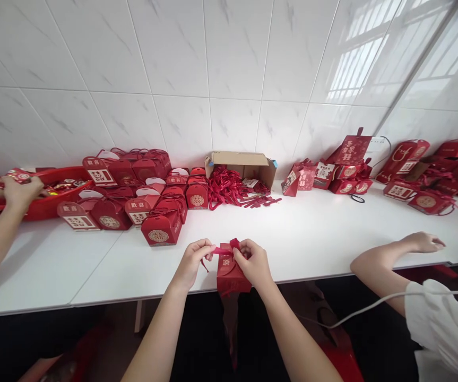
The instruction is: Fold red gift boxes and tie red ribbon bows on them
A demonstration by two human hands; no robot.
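Observation:
A red gift box (233,276) with pale characters on it sits at the table's front edge, right before me. Pinched in my left hand (193,261), a strip of red ribbon (221,250) stretches across to the top of the box. My right hand (254,260) is closed on the ribbon at the box's top right, where a loop of it stands up. A loose ribbon end dangles below my left fingers. The far side of the box is hidden, and my right fingers cover part of its top.
Several finished-looking red boxes (160,231) stand at the left. An open cardboard box (241,158) spills red ribbons (225,187) at the back. Further right are more red packages (350,178) and a black ring (357,199). Other people's arms (383,262) rest or work at both sides; a red basin (49,204) is far left.

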